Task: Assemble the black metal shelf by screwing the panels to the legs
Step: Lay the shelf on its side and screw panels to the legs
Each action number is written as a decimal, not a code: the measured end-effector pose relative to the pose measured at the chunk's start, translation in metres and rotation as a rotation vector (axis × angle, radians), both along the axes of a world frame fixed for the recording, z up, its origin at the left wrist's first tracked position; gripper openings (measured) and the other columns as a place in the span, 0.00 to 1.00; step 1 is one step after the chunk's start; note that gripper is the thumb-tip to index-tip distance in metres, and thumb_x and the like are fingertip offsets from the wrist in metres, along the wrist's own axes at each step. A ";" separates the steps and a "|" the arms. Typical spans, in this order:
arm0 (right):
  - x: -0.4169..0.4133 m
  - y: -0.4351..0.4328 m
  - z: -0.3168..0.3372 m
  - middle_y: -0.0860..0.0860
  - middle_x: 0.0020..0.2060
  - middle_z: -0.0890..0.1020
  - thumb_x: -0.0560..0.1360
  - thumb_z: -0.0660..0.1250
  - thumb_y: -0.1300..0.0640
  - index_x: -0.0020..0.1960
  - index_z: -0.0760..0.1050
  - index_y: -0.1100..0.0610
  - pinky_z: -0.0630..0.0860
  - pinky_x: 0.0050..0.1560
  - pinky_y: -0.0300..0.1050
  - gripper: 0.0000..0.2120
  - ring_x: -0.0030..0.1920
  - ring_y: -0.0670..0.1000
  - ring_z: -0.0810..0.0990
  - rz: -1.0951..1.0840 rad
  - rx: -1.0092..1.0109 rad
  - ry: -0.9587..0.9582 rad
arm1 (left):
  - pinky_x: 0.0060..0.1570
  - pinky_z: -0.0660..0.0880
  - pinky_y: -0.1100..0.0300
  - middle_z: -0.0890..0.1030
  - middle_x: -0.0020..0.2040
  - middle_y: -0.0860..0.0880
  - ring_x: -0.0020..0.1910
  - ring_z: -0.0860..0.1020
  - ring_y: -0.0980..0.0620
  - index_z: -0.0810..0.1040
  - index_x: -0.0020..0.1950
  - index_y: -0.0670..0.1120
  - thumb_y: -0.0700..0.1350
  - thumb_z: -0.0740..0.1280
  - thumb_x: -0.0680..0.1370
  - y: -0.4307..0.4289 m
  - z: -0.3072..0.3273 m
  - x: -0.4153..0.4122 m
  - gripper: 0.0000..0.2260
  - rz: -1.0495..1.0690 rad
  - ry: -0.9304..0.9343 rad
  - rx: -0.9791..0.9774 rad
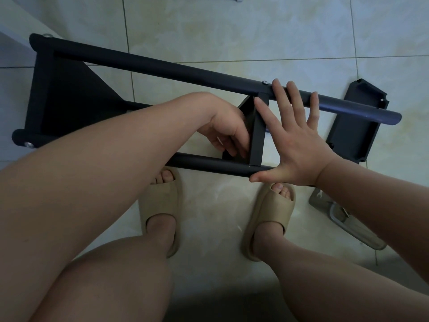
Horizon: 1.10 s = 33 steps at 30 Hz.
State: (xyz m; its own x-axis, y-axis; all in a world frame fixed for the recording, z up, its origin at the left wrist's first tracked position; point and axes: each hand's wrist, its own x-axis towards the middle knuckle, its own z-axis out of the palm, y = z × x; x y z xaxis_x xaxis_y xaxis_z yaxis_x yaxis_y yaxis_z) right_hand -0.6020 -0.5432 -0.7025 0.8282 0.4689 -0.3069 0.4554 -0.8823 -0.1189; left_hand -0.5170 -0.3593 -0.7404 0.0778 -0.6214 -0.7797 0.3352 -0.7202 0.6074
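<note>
The black metal shelf lies on its side on the tiled floor. Its upper leg (pixel 162 68) and lower leg (pixel 204 162) are joined at the left end by a triangular panel (pixel 69 96). A second panel (pixel 257 135) stands between the legs in the middle. My left hand (pixel 222 126) reaches in from the left, fingers curled on that middle panel. My right hand (pixel 297 147) is spread flat, its fingertips on the upper leg and panel edge and its thumb by the lower leg. A silver screw head (pixel 264 82) sits on the upper leg above the panel.
A loose black panel (pixel 352 126) lies on the floor at the right, behind the legs' free ends. A clear plastic packet (pixel 343 219) lies at the right under my forearm. My feet in beige sandals (pixel 162 205) stand just in front of the shelf.
</note>
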 end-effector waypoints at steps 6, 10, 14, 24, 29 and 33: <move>0.000 0.001 0.001 0.62 0.81 0.42 0.62 0.48 0.14 0.83 0.42 0.52 0.36 0.73 0.75 0.62 0.80 0.67 0.39 -0.001 -0.006 0.008 | 0.53 0.74 0.57 0.86 0.44 0.51 0.44 0.82 0.54 0.83 0.52 0.47 0.40 0.72 0.75 -0.003 -0.002 -0.005 0.06 -0.023 0.017 -0.012; 0.000 0.001 0.001 0.62 0.81 0.42 0.62 0.48 0.14 0.83 0.42 0.52 0.36 0.73 0.75 0.62 0.80 0.67 0.39 -0.001 -0.006 0.008 | 0.51 0.74 0.58 0.85 0.46 0.50 0.42 0.81 0.55 0.82 0.56 0.45 0.38 0.72 0.75 -0.003 -0.003 -0.005 0.10 -0.014 0.034 -0.024; 0.000 0.001 0.001 0.62 0.81 0.42 0.62 0.49 0.14 0.83 0.42 0.52 0.36 0.73 0.75 0.62 0.80 0.67 0.39 -0.003 -0.004 0.009 | 0.50 0.75 0.59 0.85 0.47 0.51 0.42 0.83 0.56 0.83 0.53 0.48 0.38 0.71 0.76 0.001 -0.004 -0.004 0.08 -0.008 0.050 -0.040; 0.000 0.001 0.001 0.62 0.81 0.42 0.62 0.52 0.14 0.83 0.42 0.52 0.36 0.73 0.75 0.63 0.80 0.67 0.39 -0.005 -0.011 0.010 | 0.51 0.75 0.58 0.86 0.43 0.52 0.43 0.83 0.55 0.83 0.49 0.49 0.42 0.70 0.77 -0.001 -0.009 -0.007 0.04 -0.035 0.068 -0.024; 0.000 0.000 0.000 0.62 0.81 0.42 0.62 0.50 0.14 0.83 0.42 0.52 0.36 0.73 0.75 0.62 0.80 0.67 0.38 -0.004 -0.012 0.013 | 0.50 0.76 0.59 0.85 0.43 0.51 0.43 0.82 0.55 0.83 0.51 0.47 0.40 0.70 0.77 -0.002 -0.010 -0.007 0.05 -0.021 0.080 -0.037; 0.000 0.000 0.000 0.61 0.81 0.41 0.62 0.50 0.14 0.83 0.42 0.52 0.35 0.73 0.74 0.62 0.80 0.66 0.38 -0.003 -0.004 0.009 | 0.51 0.75 0.58 0.84 0.45 0.50 0.43 0.81 0.55 0.82 0.52 0.47 0.39 0.70 0.77 0.000 -0.008 -0.006 0.06 -0.017 0.091 -0.045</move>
